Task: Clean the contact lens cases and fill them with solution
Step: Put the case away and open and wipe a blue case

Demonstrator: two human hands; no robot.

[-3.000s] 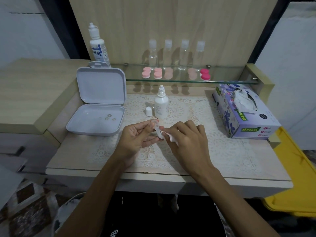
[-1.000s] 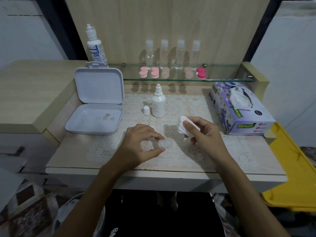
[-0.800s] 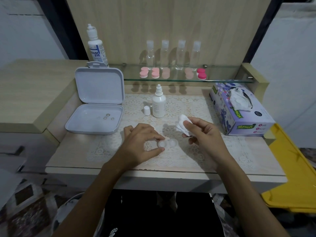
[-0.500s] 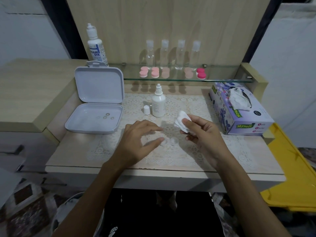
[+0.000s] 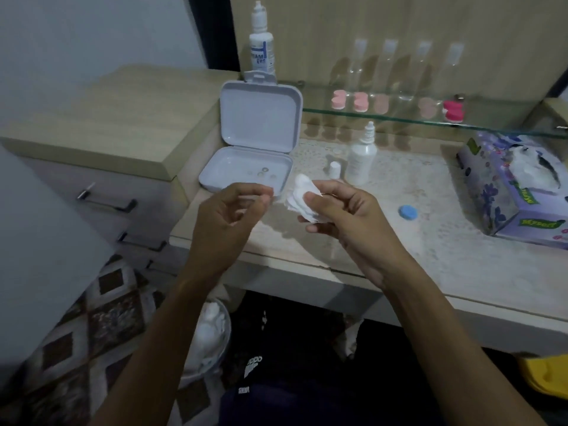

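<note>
We find the open box (image 5: 246, 170) on the table (image 5: 461, 265) at ten o'clock — the dropper bottle (image 5: 359, 161) just right of it. The tissue box (image 5: 516, 192) sits at two o'clock, with the round cap (image 5: 408, 212) between it and our hands.

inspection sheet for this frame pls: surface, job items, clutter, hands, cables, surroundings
Surface: desk under a lace mat.
Job's things: uncapped solution bottle upright, its cap beside it; blue cap on the mat; pink lens cases on the glass shelf.
Clutter: open white box; tissue box.
Hands: right hand grips a tissue wad; left hand pinches, contents unclear.
Cables: nothing seen.
Surroundings: bin holding used tissues below.
</note>
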